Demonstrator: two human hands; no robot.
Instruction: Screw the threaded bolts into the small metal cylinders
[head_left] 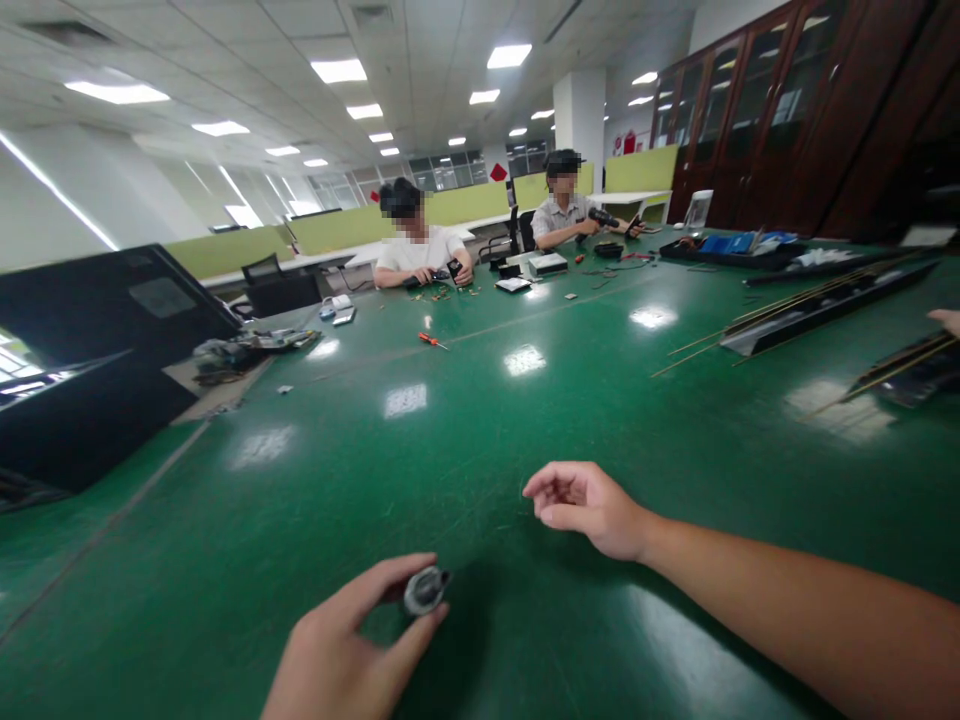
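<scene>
Between the thumb and fingers of my left hand [352, 640] is a small round grey-and-black part [425, 590], seen end-on; its exact kind cannot be made out. My left hand holds it above the green tabletop [480, 450], low in the view. To the right and a little farther off, my right hand [585, 505] hovers over the table with its fingers loosely curled and the thumb apart. Nothing shows in that hand, and it does not touch the part.
An orange-handled screwdriver [432, 341] lies farther up the table. Two people sit working across from me. Black trays with long thin rods [810, 300] lie at right, near another person's hand [946, 322]. Large dark panels [112, 340] stand at left beside loose electronic parts [247, 350].
</scene>
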